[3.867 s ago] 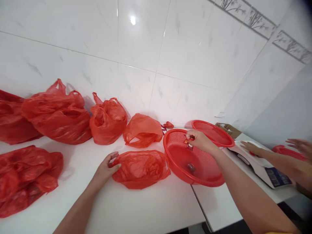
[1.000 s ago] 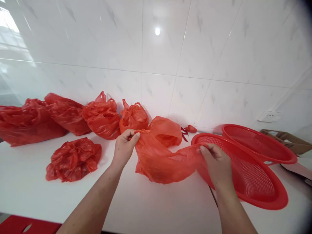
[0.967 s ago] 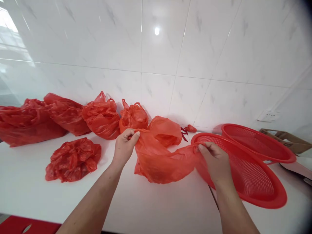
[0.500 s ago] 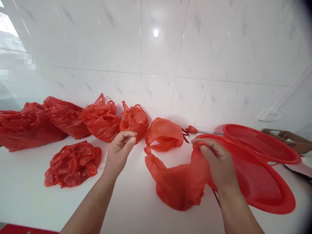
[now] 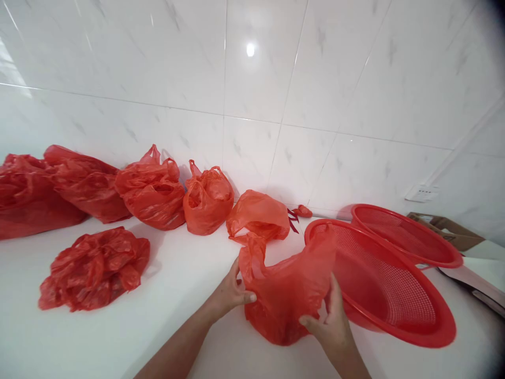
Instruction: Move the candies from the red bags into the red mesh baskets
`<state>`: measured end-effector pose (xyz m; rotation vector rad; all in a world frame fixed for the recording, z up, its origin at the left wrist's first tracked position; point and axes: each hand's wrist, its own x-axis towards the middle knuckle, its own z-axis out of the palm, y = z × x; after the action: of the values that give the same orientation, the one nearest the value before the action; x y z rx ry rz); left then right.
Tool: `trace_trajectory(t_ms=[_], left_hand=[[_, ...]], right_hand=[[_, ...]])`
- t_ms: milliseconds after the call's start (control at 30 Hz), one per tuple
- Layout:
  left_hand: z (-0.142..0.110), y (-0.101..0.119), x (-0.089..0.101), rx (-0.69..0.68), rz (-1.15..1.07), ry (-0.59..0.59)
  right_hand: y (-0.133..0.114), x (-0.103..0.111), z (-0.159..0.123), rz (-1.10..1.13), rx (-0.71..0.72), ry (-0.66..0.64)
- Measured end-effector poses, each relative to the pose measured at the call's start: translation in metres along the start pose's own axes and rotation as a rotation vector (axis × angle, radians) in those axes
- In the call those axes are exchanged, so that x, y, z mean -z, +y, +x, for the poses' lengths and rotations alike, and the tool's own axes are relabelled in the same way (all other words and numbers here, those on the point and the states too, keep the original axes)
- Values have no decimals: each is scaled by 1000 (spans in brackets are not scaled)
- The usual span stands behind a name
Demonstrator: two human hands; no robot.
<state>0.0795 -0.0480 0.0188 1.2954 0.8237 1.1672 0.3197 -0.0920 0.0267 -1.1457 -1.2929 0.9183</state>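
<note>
Worked bag: the red plastic bag is upright at the front of the white table, between the hands, its handles raised and its base apparently resting on the table; what lies inside cannot be made out.
Left hand: the left hand is at the bag's left side, thumb against the plastic; its other fingers are partly hidden, so I cannot tell whether they pinch it.
Right hand: the right hand is at the bag's right side, thumb and forefinger spread apart, touching without a closed grip.
Latest change: both hands are now low on the bag's sides, where the right had been holding it by the top and the left was off it; the body is now being steadied or shaped, I judge, rather than its mouth stretched.
Red baskets: the near basket is just right of the bag, with the far basket behind it.
Other bags: a crumpled red pile is at the left; a row of red bags lines the wall.
</note>
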Motion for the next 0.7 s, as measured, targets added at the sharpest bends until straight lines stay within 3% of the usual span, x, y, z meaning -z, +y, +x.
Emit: trace_trajectory(t_ms=[133, 200, 300, 400, 500, 600, 700], left_hand=[[9, 3, -22, -50, -147, -145], [10, 3, -23, -7, -110, -168], [11, 6, -17, 75, -60, -84], [15, 12, -6, 106, -144, 76], [19, 21, 7, 53, -252, 203], [26, 25, 17, 13, -352, 231], [36, 20, 21, 61, -498, 201]], right_hand=[[-2, -17, 19, -7, -27, -8], [-7, -24, 26, 14, -50, -152], [-20, -33, 33, 48, -91, -390], [-35, -38, 36, 39, -34, -351], [-46, -38, 42, 96, 60, -291], [-50, -38, 54, 230, 73, -384], [-47, -43, 67, 396, 71, -459]])
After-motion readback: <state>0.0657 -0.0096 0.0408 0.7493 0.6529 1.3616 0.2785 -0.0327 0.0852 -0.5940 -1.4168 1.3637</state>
